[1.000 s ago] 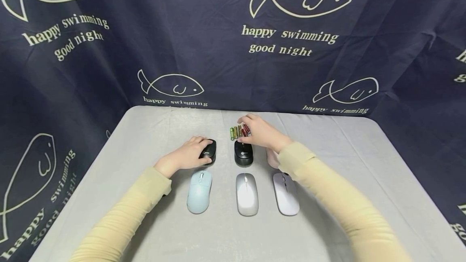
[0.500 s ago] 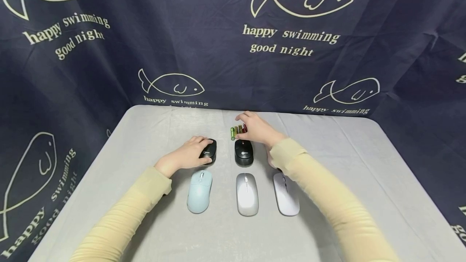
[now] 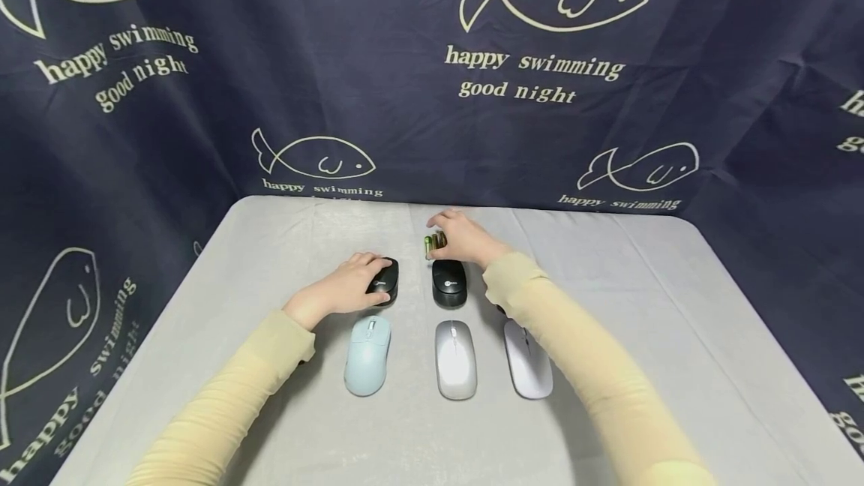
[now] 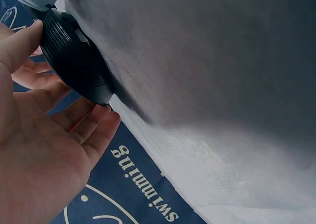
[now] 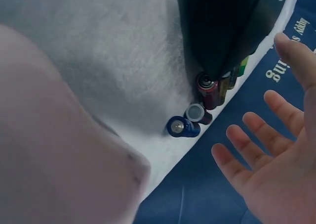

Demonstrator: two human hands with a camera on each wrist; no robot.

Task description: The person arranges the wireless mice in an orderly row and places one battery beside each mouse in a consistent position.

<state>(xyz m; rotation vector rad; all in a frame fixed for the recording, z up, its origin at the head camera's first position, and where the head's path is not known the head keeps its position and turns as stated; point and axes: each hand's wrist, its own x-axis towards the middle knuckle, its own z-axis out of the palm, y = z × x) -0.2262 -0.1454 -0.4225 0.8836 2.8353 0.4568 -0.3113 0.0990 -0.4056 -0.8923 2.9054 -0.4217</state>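
Observation:
My left hand grips a black computer mouse on the table, thumb on its near side and fingers along the far side. The left wrist view shows that mouse between thumb and fingers. My right hand hovers over a row of batteries behind a second black mouse. In the right wrist view its fingers are spread and hold nothing. There a blue battery ends the row, beside red ones. In the head view the hand covers part of the row.
Nearer on the grey table lie a light blue mouse, a silver mouse and a pale lilac mouse. A pink mouse looms in the right wrist view. A dark blue printed curtain hangs around the table.
My right hand has shifted left along the battery row, covering more of it, and its sleeve now hides the pink mouse. My left hand stays on the black mouse.

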